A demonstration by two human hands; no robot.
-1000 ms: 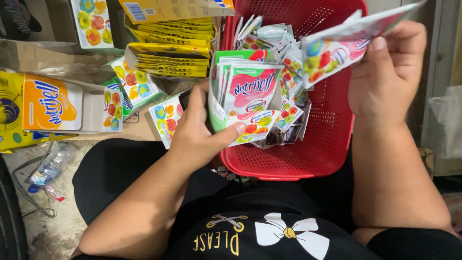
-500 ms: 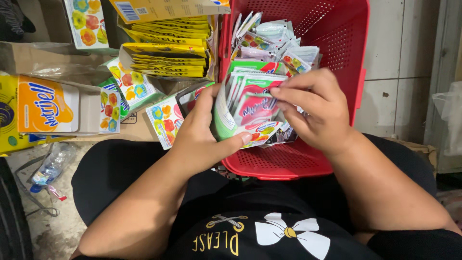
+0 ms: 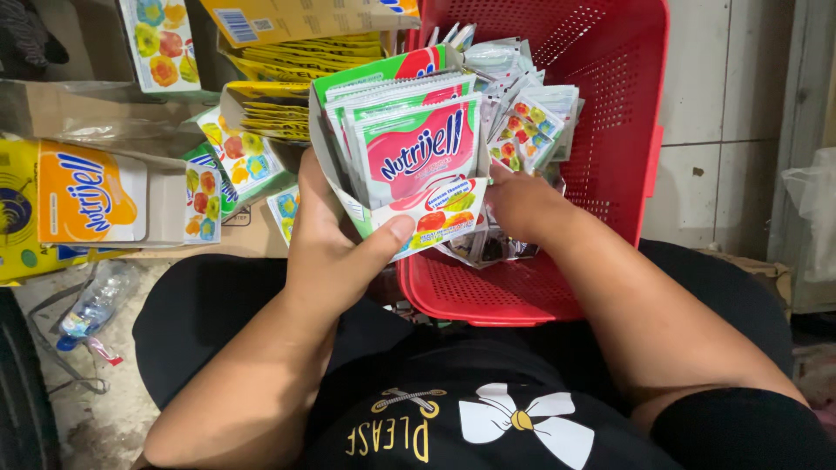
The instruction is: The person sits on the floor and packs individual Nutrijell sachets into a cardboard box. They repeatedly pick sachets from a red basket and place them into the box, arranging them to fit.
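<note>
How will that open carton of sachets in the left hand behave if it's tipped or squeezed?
The open carton is thin card, so it probably flexes under the left hand. The sachets stand loose and glossy, so they'd likely slide out if tipped. It looks light.

Pink and green sachets [image 3: 418, 152] with white edges fill a green carton [image 3: 383, 70]. The basket [image 3: 610, 113] is red, perforated all over. Beside it lie yellow packets [image 3: 296, 57] and an orange box [image 3: 87, 196].

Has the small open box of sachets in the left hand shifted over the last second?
Yes. The box of sachets has risen and tilted left, higher against the red basket rim.
</note>
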